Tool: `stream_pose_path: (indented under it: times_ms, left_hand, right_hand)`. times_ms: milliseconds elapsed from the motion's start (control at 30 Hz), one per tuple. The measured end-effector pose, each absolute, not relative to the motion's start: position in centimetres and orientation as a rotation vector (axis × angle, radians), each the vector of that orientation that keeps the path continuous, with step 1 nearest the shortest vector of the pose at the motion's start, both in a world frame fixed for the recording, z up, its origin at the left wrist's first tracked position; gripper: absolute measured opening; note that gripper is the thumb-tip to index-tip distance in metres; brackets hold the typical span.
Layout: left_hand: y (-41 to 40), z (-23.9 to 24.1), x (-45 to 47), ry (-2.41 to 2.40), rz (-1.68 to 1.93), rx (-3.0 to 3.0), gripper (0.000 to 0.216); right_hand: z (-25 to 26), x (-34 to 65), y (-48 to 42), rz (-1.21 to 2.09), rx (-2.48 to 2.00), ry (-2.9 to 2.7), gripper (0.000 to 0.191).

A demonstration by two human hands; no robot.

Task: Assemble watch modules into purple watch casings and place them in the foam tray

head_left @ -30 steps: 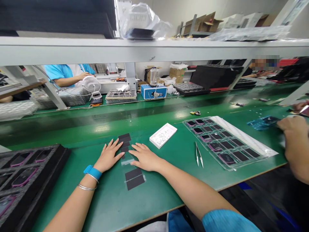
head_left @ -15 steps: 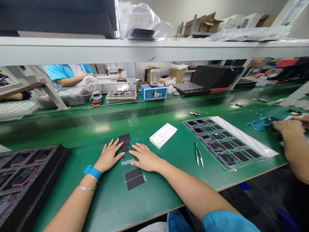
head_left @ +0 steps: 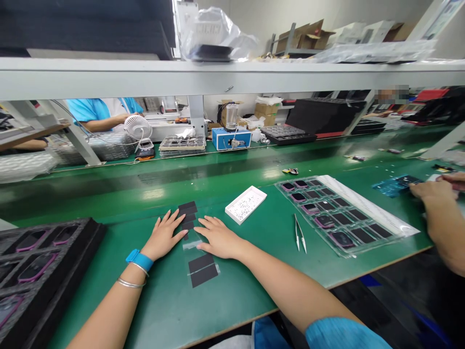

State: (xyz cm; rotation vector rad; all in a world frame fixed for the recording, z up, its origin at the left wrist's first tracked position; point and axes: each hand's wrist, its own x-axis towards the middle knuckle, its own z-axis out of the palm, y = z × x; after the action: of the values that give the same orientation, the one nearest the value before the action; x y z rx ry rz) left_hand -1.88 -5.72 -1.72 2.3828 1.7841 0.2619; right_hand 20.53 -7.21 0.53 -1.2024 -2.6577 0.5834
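My left hand [head_left: 165, 236] lies palm down on the green work surface with its fingers spread. Its fingertips reach the left edge of a row of thin dark rectangular pieces [head_left: 187, 208]. On the other side of the row rests my right hand [head_left: 218, 237], also flat with fingers apart and nothing gripped. Nearer to me, two larger dark rectangles [head_left: 202, 269] lie on a clear strip, close below my right hand. A shallow white tray [head_left: 230, 213] with tiny specks in it sits beyond my right hand. Further right lie white-tipped tweezers [head_left: 298, 232], their tips apart.
At the left stands a black foam tray [head_left: 90, 228] with purple-framed pieces. A clear plastic tray [head_left: 343, 249] holding dark pieces lies at the right. Beside it another person's hands [head_left: 434, 189] work. A grey shelf beam [head_left: 232, 80] crosses above; a blue machine [head_left: 221, 139] stands behind.
Both of my hands stay in place. At the far right, the other person's hands have shifted very slightly.
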Motion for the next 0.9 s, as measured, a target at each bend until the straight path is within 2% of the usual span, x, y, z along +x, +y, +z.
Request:
stream_pose_path:
  times_ms: [900]
  left_hand:
    - [-5.71, -1.70, -1.86, 1.786, 0.262, 2.388, 0.058]
  right_hand:
    - [0.62, 20.62, -7.19, 0.602, -1.209, -2.660, 0.058]
